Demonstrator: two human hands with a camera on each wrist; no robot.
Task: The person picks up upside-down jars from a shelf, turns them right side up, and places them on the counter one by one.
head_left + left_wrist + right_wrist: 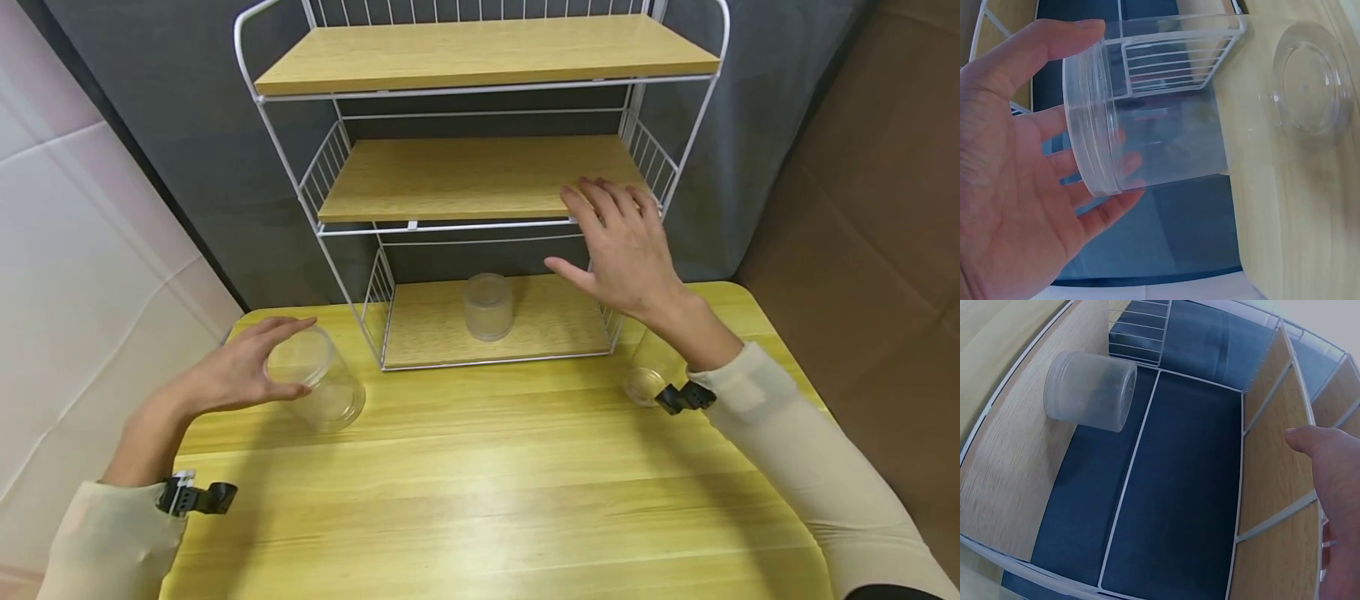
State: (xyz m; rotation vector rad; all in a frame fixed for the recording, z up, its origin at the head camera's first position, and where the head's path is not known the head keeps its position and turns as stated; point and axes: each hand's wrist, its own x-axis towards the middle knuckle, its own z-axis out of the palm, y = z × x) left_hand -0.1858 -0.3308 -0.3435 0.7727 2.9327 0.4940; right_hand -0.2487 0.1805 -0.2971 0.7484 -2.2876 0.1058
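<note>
My left hand (pixel 232 367) spans the lidded top of a clear jar (pixel 333 400) on the table's left side. In the left wrist view the thumb lies at one edge of the lid (pixel 1088 119), and the fingers curl round the far side, partly seen through the plastic. My right hand (pixel 622 250) is raised at the right front of the middle shelf (pixel 480 179), fingers spread, holding nothing. Whether it touches the shelf edge, I cannot tell. A second clear jar (pixel 488 308) stands on the bottom shelf (pixel 427 333), also seen as a frosted-looking jar (pixel 1091 390) in the right wrist view.
The white wire rack (pixel 281 150) has three wooden shelves, including a top shelf (pixel 480 54). Another clear container (pixel 645 385) stands on the table at the right, partly hidden by my right wrist. The wooden table (pixel 480 483) extends in front of the rack.
</note>
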